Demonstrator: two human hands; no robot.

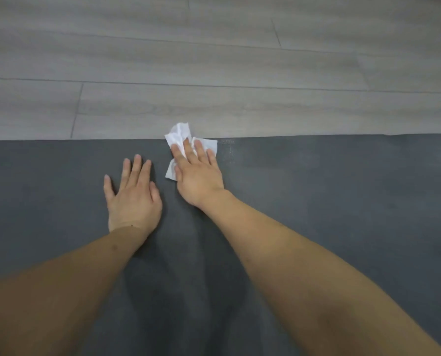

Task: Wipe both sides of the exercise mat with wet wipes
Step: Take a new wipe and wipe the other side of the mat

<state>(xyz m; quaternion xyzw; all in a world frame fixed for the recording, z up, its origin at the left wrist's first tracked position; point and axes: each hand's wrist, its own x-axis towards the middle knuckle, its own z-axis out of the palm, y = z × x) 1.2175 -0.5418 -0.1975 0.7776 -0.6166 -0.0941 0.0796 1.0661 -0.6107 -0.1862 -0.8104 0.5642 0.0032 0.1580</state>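
A dark grey exercise mat (329,201) lies flat across the lower part of the head view, its far edge running left to right. My right hand (197,173) presses a crumpled white wet wipe (179,136) onto the mat at that far edge, fingers straight; part of the wipe sticks out over the floor. My left hand (133,195) rests flat on the mat just to the left, fingers spread, holding nothing. A faint damp streak shows on the mat right of the wipe.
Grey wood-look floor planks (214,73) stretch beyond the mat's far edge. The mat runs out of view at the left, right and bottom.
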